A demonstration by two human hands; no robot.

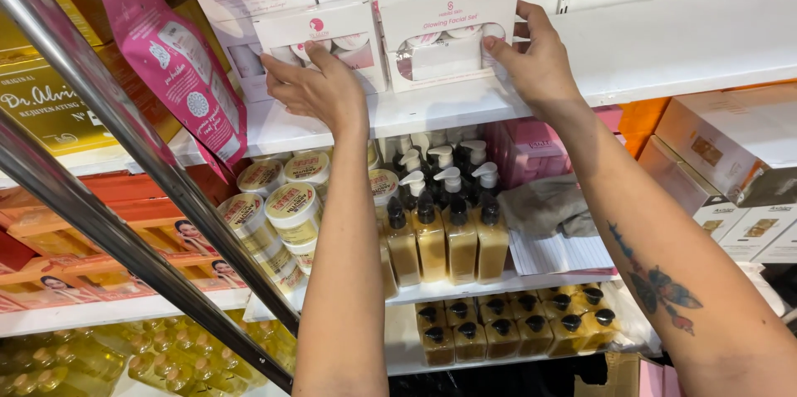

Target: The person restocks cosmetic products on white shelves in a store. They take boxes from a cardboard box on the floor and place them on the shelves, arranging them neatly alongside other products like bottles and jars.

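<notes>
On white shop shelf (664, 48), boxed sets (444, 31)

Both hands (320, 90) (535, 61) on white gift boxes (378, 40)

White shelf (664, 48) carries two white gift boxes (448, 31).

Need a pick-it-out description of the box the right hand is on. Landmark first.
Find the white top shelf with its row of white window boxes. The target box is the right-hand one in the front row, gripped at its right edge by the right hand. Unlike the neighbouring box under the left hand, bare shelf lies to its right.
</notes>
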